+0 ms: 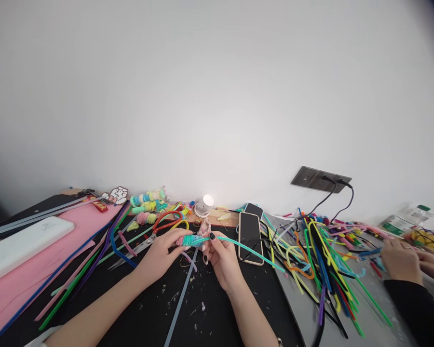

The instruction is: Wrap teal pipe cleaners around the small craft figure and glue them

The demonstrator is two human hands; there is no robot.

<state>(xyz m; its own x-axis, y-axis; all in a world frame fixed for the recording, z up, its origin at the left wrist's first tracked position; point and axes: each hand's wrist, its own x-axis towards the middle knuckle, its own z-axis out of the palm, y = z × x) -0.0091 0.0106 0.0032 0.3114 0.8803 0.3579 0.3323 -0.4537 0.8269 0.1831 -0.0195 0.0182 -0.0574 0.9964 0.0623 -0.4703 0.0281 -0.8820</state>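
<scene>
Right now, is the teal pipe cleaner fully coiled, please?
Partly: the teal pipe cleaner is wound near the left hand, and its tail runs straight past the right hand.

Both bare forearms reach in and meet just left of the flat black smartphone [250,236]. The left hand [162,253] curls with its fingers closed. Nearer the phone, the dark-nailed right hand [220,258] pinches thumb to forefinger.

Craft workstation: counter [217,308] against a plain wall, strewn with pipe cleaners [321,255], scissors [137,248], wall socket [320,179].
</scene>
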